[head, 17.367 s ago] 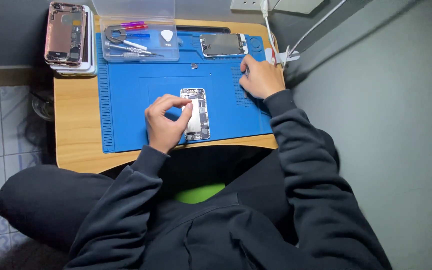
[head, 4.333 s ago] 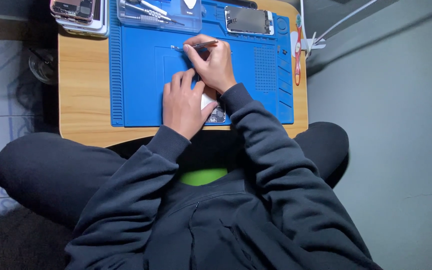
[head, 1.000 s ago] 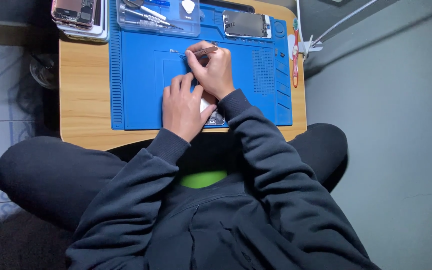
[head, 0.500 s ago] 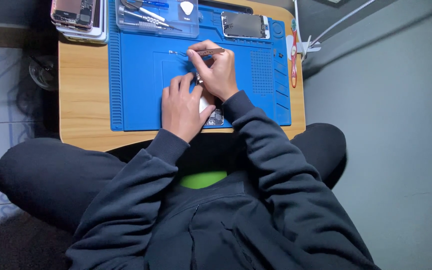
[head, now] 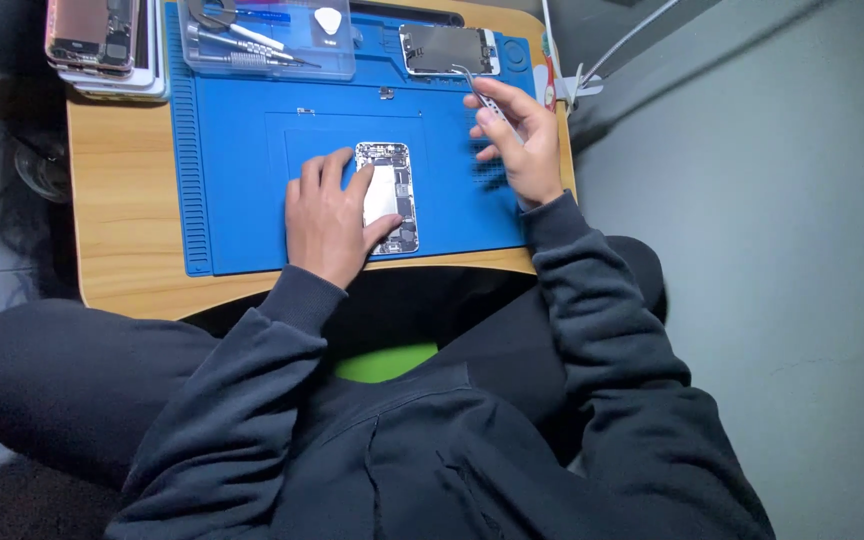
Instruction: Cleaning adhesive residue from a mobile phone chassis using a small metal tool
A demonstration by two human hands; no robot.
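1 opened phone (head: 388, 196), seemingly screenless

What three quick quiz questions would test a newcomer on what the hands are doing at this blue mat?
1. True or false: the left hand rests on the opened phone lying on the blue mat.
2. What does the right hand hold? A) tweezers B) a hammer C) a cup
3. Fill in: the clear plastic tool box sits at the ___ edge of the mat, away from the person.

Key:
1. True; its fingers lie on the phone's left side.
2. A; thin metal tweezers, tips pointing toward the detached screen.
3. Far.
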